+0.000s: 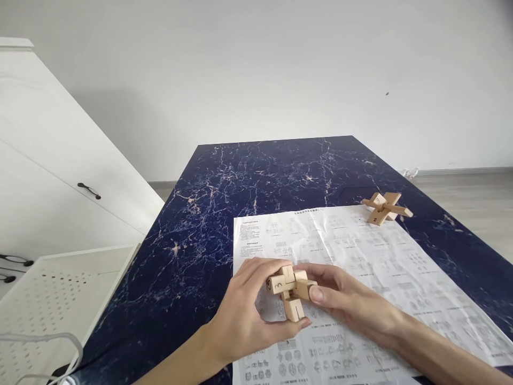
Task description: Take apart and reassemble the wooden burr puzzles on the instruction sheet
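Both hands hold a wooden burr puzzle (284, 284) made of interlocking light blocks with handwritten marks, among them a "3". My left hand (244, 305) grips it from the left, thumb under the lower block and fingers over the top. From the right, my right hand (340, 294) pinches a block that sticks out on that side, its thumb on the near face. Parts of the puzzle are hidden behind the fingers. Beneath the hands lies a creased instruction sheet (344, 251) printed with small diagrams and text.
A second wooden puzzle (385, 207), star-like with crossed pieces, rests at the sheet's upper right corner. The table top (256, 171) is dark blue with marble veins. To the left stand a white cabinet (72, 155), a perforated white panel (60, 289) and a white cable (48, 337).
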The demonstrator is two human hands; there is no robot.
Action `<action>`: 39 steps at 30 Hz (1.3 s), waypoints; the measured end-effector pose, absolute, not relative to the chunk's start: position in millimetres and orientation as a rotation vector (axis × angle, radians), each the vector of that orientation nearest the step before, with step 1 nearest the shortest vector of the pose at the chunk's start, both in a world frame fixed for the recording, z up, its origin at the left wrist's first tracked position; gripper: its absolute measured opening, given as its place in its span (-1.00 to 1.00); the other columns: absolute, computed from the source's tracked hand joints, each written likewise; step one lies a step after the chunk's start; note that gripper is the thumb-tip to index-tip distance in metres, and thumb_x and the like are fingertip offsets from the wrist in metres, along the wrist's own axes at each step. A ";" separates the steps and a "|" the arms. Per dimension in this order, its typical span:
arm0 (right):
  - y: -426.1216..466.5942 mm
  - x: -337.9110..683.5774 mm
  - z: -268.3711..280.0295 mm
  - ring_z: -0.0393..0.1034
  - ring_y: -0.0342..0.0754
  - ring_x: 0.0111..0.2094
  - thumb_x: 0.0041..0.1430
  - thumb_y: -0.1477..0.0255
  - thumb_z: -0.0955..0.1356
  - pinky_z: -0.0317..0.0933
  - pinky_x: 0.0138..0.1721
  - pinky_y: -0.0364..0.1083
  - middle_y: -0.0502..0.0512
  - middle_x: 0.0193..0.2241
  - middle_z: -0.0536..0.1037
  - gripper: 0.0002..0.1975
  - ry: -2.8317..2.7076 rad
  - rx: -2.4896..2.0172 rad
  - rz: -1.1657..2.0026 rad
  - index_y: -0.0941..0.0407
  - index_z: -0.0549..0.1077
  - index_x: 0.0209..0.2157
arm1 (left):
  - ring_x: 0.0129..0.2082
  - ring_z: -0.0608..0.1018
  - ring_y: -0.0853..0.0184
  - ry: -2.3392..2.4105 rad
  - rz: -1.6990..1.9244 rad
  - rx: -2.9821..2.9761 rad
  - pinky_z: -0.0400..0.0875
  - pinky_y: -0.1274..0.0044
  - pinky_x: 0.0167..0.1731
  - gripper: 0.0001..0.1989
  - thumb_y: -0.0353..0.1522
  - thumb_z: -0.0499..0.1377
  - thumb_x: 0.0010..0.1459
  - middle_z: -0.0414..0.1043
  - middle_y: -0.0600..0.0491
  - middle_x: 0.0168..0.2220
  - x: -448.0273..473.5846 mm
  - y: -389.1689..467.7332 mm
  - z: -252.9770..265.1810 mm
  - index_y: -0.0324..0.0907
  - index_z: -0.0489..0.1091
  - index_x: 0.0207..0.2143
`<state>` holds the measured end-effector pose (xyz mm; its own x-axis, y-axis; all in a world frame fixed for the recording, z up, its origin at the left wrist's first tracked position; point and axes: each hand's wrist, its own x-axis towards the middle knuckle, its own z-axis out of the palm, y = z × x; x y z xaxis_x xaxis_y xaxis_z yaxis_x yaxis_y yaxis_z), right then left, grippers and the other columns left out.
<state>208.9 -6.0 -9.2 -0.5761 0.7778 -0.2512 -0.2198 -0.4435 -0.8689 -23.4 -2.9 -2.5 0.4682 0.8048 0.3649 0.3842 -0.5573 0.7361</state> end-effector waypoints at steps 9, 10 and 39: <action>-6.2 209.2 -6.9 0.52 0.21 0.12 0.21 0.15 0.56 0.30 0.23 0.25 0.25 0.07 0.63 -0.49 -1.216 -0.886 2.002 0.05 0.56 0.12 | -0.09 0.62 0.14 0.906 0.976 2.258 0.53 0.29 -0.02 -0.24 -0.22 0.54 0.01 0.58 0.01 -0.03 -25.8 0.2 -3.2 -0.02 0.30 0.20; -6.7 207.6 -5.8 0.52 0.21 0.11 0.22 0.13 0.55 0.30 0.23 0.24 0.25 0.06 0.63 -0.49 -1.204 -0.881 1.996 0.06 0.57 0.11 | -0.09 0.62 0.15 0.927 0.992 2.247 0.53 0.30 -0.03 -0.25 -0.22 0.54 0.00 0.58 0.01 -0.03 -25.1 -0.4 -2.9 -0.01 0.31 0.19; -5.7 209.7 -0.6 0.54 0.17 -0.03 0.22 0.13 0.54 0.43 -0.02 0.16 0.20 -0.10 0.65 -0.49 -1.343 -0.847 1.970 0.05 0.55 0.12 | -0.03 0.61 0.14 0.884 0.977 2.318 0.52 0.28 0.02 -0.24 -0.23 0.51 0.07 0.57 -0.03 0.04 -24.8 -3.2 -5.7 -0.02 0.23 0.23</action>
